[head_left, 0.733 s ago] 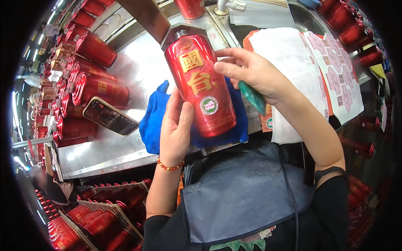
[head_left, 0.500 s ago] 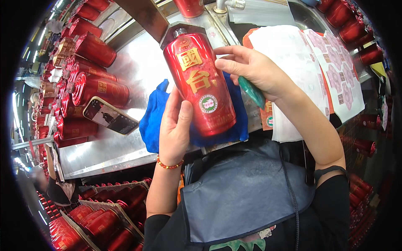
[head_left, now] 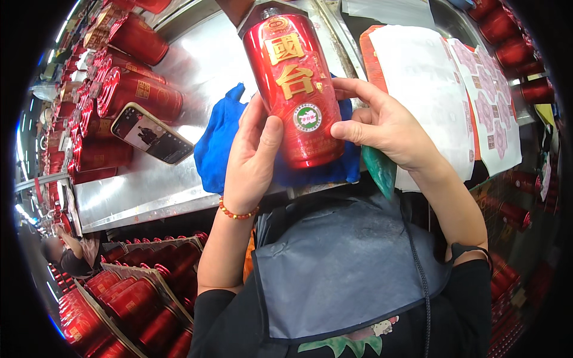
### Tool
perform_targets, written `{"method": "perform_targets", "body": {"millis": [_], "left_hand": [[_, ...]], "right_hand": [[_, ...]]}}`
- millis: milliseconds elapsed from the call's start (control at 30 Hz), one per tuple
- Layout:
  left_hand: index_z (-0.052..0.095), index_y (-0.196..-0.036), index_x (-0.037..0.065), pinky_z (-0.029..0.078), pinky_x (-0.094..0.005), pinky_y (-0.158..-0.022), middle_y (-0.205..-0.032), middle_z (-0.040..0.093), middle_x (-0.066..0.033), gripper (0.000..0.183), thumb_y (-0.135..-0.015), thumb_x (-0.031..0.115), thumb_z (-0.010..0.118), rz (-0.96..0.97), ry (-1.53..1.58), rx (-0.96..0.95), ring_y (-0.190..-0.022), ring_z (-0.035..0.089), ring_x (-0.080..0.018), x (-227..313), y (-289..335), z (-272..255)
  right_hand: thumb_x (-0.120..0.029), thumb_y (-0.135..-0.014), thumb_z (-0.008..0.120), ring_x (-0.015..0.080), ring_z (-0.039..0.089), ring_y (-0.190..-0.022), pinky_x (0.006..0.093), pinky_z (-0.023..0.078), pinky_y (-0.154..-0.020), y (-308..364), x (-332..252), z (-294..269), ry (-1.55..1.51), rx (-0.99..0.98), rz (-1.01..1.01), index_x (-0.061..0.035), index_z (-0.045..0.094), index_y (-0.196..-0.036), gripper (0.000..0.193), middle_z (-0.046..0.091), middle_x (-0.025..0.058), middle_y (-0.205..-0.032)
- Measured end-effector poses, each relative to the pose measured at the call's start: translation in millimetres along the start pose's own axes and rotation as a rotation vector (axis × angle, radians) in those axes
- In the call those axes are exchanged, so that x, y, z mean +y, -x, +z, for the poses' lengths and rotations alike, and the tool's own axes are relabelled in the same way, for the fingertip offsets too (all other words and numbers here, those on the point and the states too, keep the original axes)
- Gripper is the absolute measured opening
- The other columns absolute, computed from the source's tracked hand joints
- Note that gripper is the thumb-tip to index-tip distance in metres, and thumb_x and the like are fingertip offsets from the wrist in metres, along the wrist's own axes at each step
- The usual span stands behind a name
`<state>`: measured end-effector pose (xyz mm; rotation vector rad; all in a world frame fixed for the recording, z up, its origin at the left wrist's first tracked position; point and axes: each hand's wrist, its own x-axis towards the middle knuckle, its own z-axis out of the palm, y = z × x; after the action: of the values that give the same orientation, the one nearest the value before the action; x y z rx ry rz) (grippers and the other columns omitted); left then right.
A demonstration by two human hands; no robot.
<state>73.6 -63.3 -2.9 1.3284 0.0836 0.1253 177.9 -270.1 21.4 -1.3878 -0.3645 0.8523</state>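
A shiny red bottle [head_left: 290,65] with raised gold characters and a round green-and-white sticker near its base leans over the worktop, its neck away from me. My left hand [head_left: 253,158] grips its lower left side, thumb on the front edge. My right hand [head_left: 391,131] holds the lower right side, thumb at the front edge, fingers reaching along and behind it. A shiny green tapered thing, like a plastic-wrapped pouch [head_left: 379,170], hangs below my right palm; how it is held is partly hidden. Behind the bottle's lower part lies a bunched blue cloth [head_left: 216,146].
A phone [head_left: 152,134] leans against red bottles [head_left: 142,95] crowding the left of the metal worktop [head_left: 119,206]. White sheets [head_left: 418,89] and a sheet of pink labels [head_left: 498,119] lie at right. Crates of red bottles [head_left: 134,301] stand lower left; another person is beyond them.
The bottle has moved up in view, away from me. My right hand has slid from its upper right side to the lower right edge, thumb now by the sticker. My left hand keeps its hold.
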Motion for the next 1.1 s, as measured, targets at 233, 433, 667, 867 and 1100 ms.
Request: {"method": "perform_targets", "body": {"millis": [233, 433, 667, 867, 1100], "left_hand": [[0.033, -0.156, -0.003, 0.037, -0.0338, -0.115, -0.152, 0.044, -0.0095, 0.059, -0.109, 0.026, 0.054, -0.020, -0.025, 0.050, -0.138, 0.045, -0.0170, -7, 0, -5], [0.034, -0.156, -0.003, 0.037, -0.0326, -0.116, -0.152, 0.046, -0.0101, 0.057, -0.110, 0.027, 0.050, -0.016, 0.051, 0.049, -0.139, 0.045, -0.0165, -5, -1, -4], [0.035, -0.156, -0.002, 0.037, -0.0323, -0.116, -0.151, 0.050, -0.0089, 0.053, -0.111, 0.022, 0.049, -0.023, 0.127, 0.046, -0.138, 0.047, -0.0156, -5, -3, -2], [0.040, -0.154, -0.001, 0.038, -0.0329, -0.115, -0.149, 0.053, -0.0083, 0.053, -0.108, 0.021, 0.055, -0.034, 0.179, -0.003, -0.136, 0.049, -0.0152, 0, -6, -5], [0.051, -0.145, -0.002, 0.042, -0.0324, -0.111, -0.138, 0.061, -0.0078, 0.047, -0.105, 0.020, 0.062, -0.088, 0.163, 0.041, -0.127, 0.055, -0.0149, 7, -14, -6]], "right_hand": [[-0.012, -0.085, 0.083, 0.0021, 0.057, -0.077, 0.0189, 0.049, -0.071, -1, 0, 1, 0.042, 0.025, -0.008, 0.0036, 0.044, -0.149, 0.076, 0.056, 0.0097, -0.138], [-0.023, -0.084, 0.086, 0.0031, 0.059, -0.077, 0.0182, 0.050, -0.071, -4, 4, 0, -0.030, 0.063, -0.031, 0.0038, 0.050, -0.144, 0.075, 0.058, 0.0115, -0.130], [-0.022, -0.088, 0.082, 0.0077, 0.064, -0.091, 0.0231, 0.053, -0.083, -6, 0, -2, -0.031, 0.027, 0.009, 0.0051, 0.050, -0.143, 0.069, 0.059, 0.0114, -0.132], [-0.018, -0.088, 0.082, 0.0074, 0.063, -0.090, 0.0228, 0.053, -0.082, -6, -2, -2, -0.053, 0.023, 0.036, 0.0049, 0.050, -0.143, 0.067, 0.059, 0.0096, -0.130], [-0.018, -0.088, 0.082, 0.0073, 0.063, -0.089, 0.0223, 0.053, -0.082, -7, -1, -2, -0.050, 0.026, 0.045, 0.0050, 0.051, -0.142, 0.067, 0.059, 0.0089, -0.128]]}}
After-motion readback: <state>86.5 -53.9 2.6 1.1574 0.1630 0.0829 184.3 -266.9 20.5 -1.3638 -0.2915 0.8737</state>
